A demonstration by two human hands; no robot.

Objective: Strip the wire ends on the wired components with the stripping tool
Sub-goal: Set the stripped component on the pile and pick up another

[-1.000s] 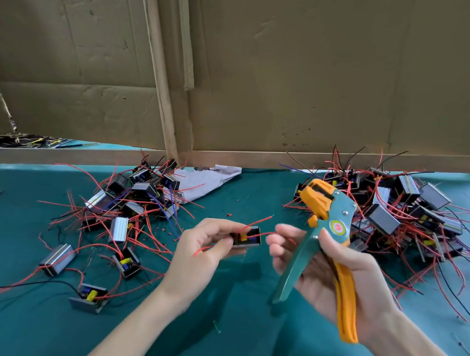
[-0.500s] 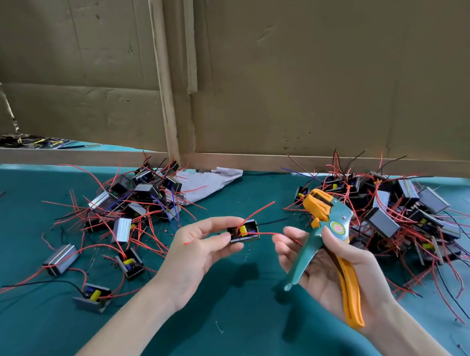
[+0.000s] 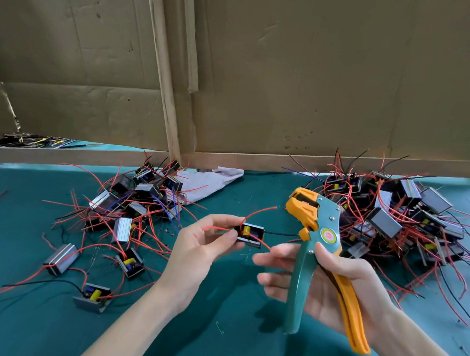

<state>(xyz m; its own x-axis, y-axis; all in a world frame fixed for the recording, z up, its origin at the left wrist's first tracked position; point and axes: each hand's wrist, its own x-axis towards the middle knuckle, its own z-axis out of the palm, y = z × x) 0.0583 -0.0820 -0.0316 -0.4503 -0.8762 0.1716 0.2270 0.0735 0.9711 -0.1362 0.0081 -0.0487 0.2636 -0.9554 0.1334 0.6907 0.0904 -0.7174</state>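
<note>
Right, our left hand (image 3: pixel 199 250) pinches a small boxy component (image 3: pixel 249 235) left of the stripping tool (image 3: pixel 326 226); right hand (image 3: pixel 362 286) wraps its teal-and-orange handles, fingers loose.

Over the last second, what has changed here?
Little. The right hand tipped the head of the stripper slightly left, toward the component. The left hand kept pinching that component at about the same spot. The left pile, right pile and cloth stayed put.
</note>
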